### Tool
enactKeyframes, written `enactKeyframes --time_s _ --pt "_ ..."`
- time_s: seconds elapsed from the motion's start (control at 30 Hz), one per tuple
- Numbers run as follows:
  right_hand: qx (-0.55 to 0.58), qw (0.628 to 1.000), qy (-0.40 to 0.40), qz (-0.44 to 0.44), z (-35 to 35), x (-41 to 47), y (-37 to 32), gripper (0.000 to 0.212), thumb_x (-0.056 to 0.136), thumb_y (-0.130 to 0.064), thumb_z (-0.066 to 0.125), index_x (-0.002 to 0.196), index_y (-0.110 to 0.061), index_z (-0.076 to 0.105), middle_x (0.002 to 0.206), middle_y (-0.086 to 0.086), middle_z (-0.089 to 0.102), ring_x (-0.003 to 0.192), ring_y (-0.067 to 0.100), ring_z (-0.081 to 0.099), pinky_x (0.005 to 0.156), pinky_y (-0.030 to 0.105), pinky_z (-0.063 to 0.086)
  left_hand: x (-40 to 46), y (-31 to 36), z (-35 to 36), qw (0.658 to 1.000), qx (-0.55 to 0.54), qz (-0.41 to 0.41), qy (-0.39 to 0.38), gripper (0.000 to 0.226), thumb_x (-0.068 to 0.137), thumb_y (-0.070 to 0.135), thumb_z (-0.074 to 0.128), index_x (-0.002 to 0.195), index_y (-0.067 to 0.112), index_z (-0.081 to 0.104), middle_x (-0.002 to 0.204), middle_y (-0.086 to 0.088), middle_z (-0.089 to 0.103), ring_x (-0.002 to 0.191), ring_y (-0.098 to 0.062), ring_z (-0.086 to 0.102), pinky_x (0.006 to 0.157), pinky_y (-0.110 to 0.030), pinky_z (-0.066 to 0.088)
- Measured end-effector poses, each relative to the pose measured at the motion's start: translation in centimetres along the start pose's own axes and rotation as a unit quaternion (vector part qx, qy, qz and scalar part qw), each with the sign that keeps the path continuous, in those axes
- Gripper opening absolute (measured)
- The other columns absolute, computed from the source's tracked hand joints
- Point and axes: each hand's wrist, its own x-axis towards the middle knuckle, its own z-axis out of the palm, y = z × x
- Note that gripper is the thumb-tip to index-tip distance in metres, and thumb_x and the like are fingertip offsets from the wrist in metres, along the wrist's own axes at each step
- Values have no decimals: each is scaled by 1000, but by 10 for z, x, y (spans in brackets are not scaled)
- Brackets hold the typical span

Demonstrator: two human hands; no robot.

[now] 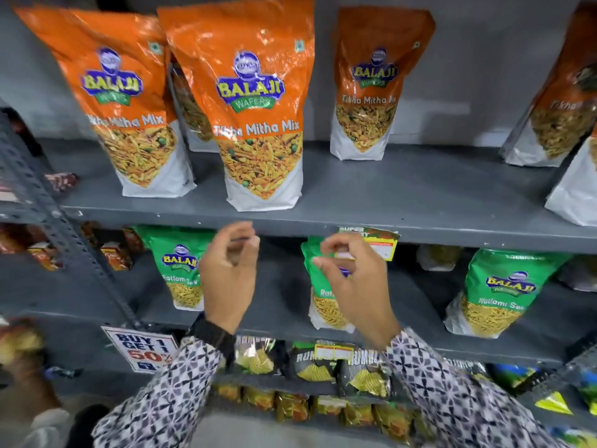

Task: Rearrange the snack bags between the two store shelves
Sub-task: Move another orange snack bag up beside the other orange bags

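Several orange Tikha Mitha Mix bags stand on the upper grey shelf (pixel 387 192): one at the left (pixel 119 101), one at the front centre (pixel 258 101), a smaller-looking one further back (pixel 368 85), and more at the right edge (pixel 555 101). On the lower shelf (pixel 284 321) stand green Ratlami Sev bags: left (pixel 177 263), middle (pixel 318 302), right (pixel 497 292). My left hand (pixel 227 273) hovers in front of the lower shelf, fingers loosely curled, holding nothing. My right hand (pixel 352 279) is in front of the middle green bag, fingers curled and empty.
A price tag (pixel 378 244) hangs from the upper shelf's front edge. A "Buy 1 Get 1" sign (pixel 142 349) is fixed low at the left. Dark chip bags (pixel 310 363) fill the shelves below. A perforated upright (pixel 64 234) borders the bay on the left.
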Motion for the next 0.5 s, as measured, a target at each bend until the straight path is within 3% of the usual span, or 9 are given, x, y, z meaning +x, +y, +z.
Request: enactKeyframes --time_s 0.13,0.2,0.27,0.33,0.5 --pt "-22 996 25 -86 8 67 -34 41 84 -11 82 120 -13 63 114 -2 65 105 12 65 93 29 57 52 36 -17 997 -3 55 49 22 95 13 70 117 13 71 108 -4 74 95 -13 69 87 -21 56" --pt "-41 997 -7 -65 14 101 -40 65 80 -14 87 136 -13 54 128 4 62 116 16 61 99 32 52 77 44 -20 999 -20 34 16 36 92 19 76 126 19 64 117 0 70 104 -14 67 90 -20 55" --pt "-38 997 -67 -18 21 126 -43 81 77 -17 90 145 -15 46 136 1 58 123 15 56 104 30 46 99 44 -21 998 -31 -10 -45 62 87 26 82 141 23 52 135 -1 64 120 -17 63 101 -28 54" --pt "-12 993 -117 18 28 143 -41 83 75 -16 91 145 -17 46 134 -2 62 124 15 59 109 38 49 111 43 -20 992 -40 -33 -111 77 86 22 84 151 22 42 145 -6 61 130 -22 62 109 -42 53" --pt "-15 994 -101 39 29 153 -29 70 71 -15 94 128 -17 53 116 0 69 109 22 69 100 47 57 114 45 -8 986 -20 -10 -166 59 87 6 80 133 29 51 124 12 68 118 -7 65 113 -46 51"
